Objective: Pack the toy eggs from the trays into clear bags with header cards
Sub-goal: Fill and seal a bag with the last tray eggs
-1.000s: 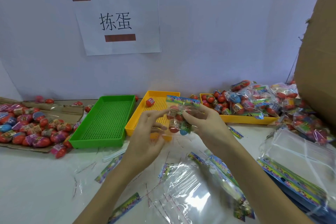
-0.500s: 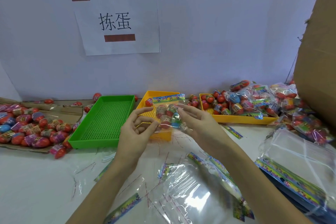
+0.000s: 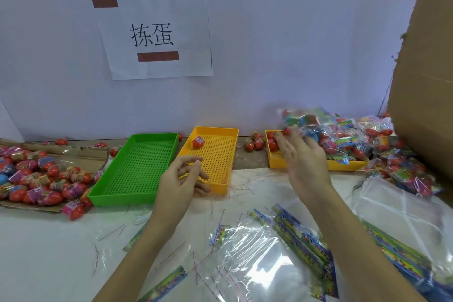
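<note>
A filled bag of toy eggs (image 3: 302,117) shows as a blur just beyond the fingertips of my right hand (image 3: 302,157), above the right yellow tray (image 3: 343,165). The fingers of that hand are stretched out and grip nothing. My left hand (image 3: 181,179) hovers over the near corner of the middle yellow tray (image 3: 215,130), fingers loosely curled and empty. One red egg (image 3: 198,142) lies in that tray. The green tray (image 3: 98,193) holds nothing. Loose eggs (image 3: 41,179) cover the cardboard at left. Empty clear bags with header cards (image 3: 257,260) lie near me.
Filled bags (image 3: 355,135) are piled on and behind the right yellow tray. A stack of clear bags (image 3: 397,211) sits at the right. A tall cardboard box (image 3: 429,81) stands at the right edge. A paper sign (image 3: 154,34) hangs on the wall.
Both hands held the filled bag over the middle yellow tray. My right hand has swung right and released it toward the pile; my left hand has let go and stayed.
</note>
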